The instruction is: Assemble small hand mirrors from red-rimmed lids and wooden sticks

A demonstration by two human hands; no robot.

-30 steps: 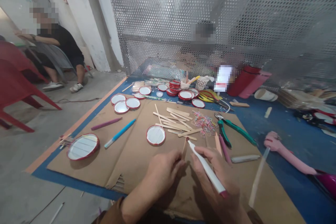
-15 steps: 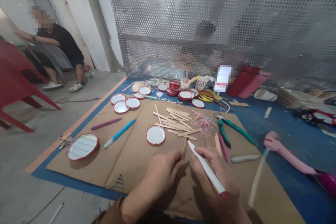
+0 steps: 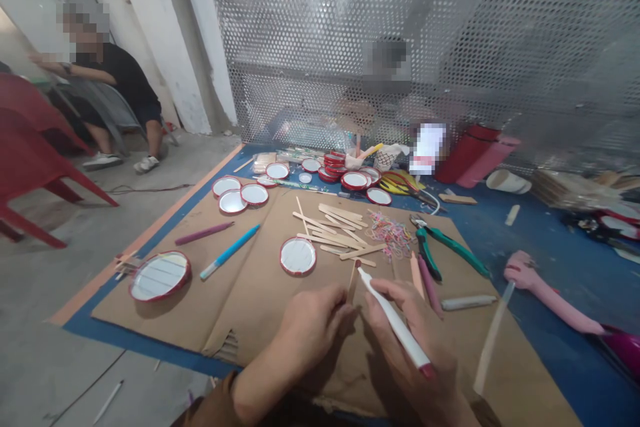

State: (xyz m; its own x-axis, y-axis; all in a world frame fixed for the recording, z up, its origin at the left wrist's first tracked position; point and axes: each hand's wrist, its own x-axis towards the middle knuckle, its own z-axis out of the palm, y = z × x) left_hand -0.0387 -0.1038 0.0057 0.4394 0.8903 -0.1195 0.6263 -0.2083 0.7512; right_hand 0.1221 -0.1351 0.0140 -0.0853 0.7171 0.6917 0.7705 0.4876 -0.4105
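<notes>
Between the fingers of my left hand [image 3: 315, 323] a wooden craft stick [image 3: 352, 285] is held upright, its top end coloured dark red. My right hand [image 3: 415, 333] is closed around a white marker [image 3: 397, 323] with a red end, and the marker's tip touches or nearly touches the stick's coloured end. Just beyond my hands lies a loose pile of craft sticks [image 3: 335, 230]. A round white disc with a red rim [image 3: 298, 256] rests on the cardboard sheet [image 3: 255, 310] left of the pile. Small coloured rubber bands [image 3: 390, 235] are heaped to the pile's right.
Green-handled pliers [image 3: 450, 248], a grey marker [image 3: 469, 303] and a pink glue gun [image 3: 545, 290] lie to the right. On the left are a blue marker [image 3: 231, 252] and a banjo-shaped disc with strings [image 3: 161, 276]. More red-rimmed lids [image 3: 354, 180] stand at the back. A person [image 3: 110, 73] sits far left.
The view has shifted very slightly. Both hands keep their hold on the craft stick and the marker, with almost no visible movement.
</notes>
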